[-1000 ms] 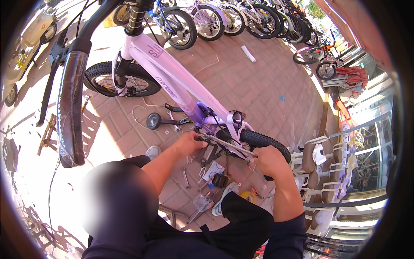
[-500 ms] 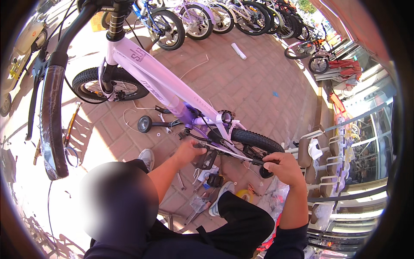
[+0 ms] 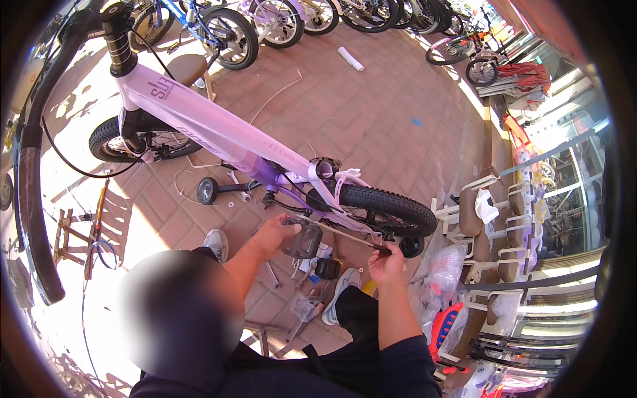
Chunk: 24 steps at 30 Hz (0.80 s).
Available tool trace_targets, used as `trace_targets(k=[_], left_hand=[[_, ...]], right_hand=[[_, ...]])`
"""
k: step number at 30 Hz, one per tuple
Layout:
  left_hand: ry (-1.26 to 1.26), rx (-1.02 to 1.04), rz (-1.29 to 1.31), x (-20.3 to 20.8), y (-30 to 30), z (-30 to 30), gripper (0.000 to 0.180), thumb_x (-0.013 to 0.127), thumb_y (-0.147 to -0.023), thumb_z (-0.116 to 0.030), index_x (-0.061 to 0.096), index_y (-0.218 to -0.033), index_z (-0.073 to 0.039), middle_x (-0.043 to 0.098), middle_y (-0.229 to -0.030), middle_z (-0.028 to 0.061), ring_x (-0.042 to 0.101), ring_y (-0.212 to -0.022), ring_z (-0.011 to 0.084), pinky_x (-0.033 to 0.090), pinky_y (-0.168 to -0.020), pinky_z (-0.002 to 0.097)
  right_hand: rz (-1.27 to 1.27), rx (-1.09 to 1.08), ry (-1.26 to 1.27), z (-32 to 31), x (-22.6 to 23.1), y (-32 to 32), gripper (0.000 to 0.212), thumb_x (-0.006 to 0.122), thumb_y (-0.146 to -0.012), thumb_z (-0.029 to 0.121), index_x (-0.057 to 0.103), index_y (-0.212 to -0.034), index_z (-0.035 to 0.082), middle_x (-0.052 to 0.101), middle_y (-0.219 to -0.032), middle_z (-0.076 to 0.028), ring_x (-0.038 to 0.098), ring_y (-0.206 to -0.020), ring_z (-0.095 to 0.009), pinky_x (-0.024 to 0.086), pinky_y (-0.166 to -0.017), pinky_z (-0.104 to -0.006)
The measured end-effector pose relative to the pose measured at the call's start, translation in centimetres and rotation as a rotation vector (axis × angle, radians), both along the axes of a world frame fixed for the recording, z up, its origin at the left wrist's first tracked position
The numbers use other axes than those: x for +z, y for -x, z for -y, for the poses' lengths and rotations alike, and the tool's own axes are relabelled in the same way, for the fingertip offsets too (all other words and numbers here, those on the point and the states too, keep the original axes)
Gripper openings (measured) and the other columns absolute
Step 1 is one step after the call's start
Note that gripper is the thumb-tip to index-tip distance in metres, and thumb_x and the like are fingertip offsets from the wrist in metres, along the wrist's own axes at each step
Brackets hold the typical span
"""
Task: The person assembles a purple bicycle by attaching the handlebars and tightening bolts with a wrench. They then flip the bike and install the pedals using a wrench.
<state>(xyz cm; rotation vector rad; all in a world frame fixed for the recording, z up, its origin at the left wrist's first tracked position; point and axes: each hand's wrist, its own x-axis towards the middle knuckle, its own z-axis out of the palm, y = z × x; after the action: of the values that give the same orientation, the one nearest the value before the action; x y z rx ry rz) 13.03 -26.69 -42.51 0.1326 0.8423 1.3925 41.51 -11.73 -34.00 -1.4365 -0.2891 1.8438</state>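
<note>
A pale pink and purple bicycle [image 3: 219, 136] stands across the view, its handlebar at the left and rear wheel [image 3: 391, 209] at the right. My left hand [image 3: 271, 237] is closed beside the black pedal [image 3: 303, 240], thumb over the pedal's edge. What its fingers grip is partly hidden. A long, thin, pale strip [image 3: 345, 233] runs from near that hand back along the chain side, below the frame. My right hand [image 3: 386, 263] pinches the strip's dark rear end, close to the rear wheel's hub, with the palm partly turned up.
Tools and small parts lie on the brick paving, among them wrenches [image 3: 237, 180] and a small stabiliser wheel [image 3: 207, 190]. Several bicycles [image 3: 229, 36] line the back. Seats, frames and plastic wrapping [image 3: 446, 265] crowd my right. A wooden stool [image 3: 71, 235] stands left.
My right hand has turned from back-up to palm partly up, staying at the strip's dark end. My left hand remains by the pedal. The view has shifted, so the bicycle appears farther left.
</note>
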Motion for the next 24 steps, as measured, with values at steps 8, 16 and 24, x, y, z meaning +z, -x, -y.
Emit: trace_targets(k=[8,16,24], left_hand=[[-0.049,-0.037,0.106,0.7,-0.3,-0.4,0.035,0.075,-0.090,-0.016,0.054,-0.115,-0.005,0.070,-0.101,0.0113,0.071,-0.088,0.0239,0.060,-0.080,0.0387],[-0.108,-0.051,0.371,-0.6,-1.9,0.1,0.050,0.080,-0.084,-0.030,0.062,-0.122,-0.003,0.072,-0.103,0.0097,0.072,-0.088,0.0215,0.060,-0.081,0.0387],[-0.148,-0.036,0.397,-1.0,-2.8,-0.1,0.057,0.078,-0.086,-0.034,0.059,-0.126,0.002,0.071,-0.108,0.0135,0.073,-0.092,0.0244,0.061,-0.082,0.0402]], right_hand=[[-0.242,0.017,0.286,-0.8,-16.5,2.5,0.029,0.045,-0.095,0.025,0.061,-0.086,0.002,0.053,-0.069,-0.002,0.049,-0.053,-0.013,0.040,-0.046,-0.0251],[-0.338,0.163,0.396,-3.0,-20.0,4.6,0.023,0.049,-0.093,0.023,0.056,-0.081,0.005,0.050,-0.067,0.000,0.047,-0.051,-0.011,0.038,-0.044,-0.0223],[-0.559,0.219,0.493,2.5,-26.0,7.6,0.017,0.053,-0.090,0.019,0.056,-0.079,0.007,0.047,-0.061,0.002,0.045,-0.047,-0.009,0.038,-0.042,-0.0219]])
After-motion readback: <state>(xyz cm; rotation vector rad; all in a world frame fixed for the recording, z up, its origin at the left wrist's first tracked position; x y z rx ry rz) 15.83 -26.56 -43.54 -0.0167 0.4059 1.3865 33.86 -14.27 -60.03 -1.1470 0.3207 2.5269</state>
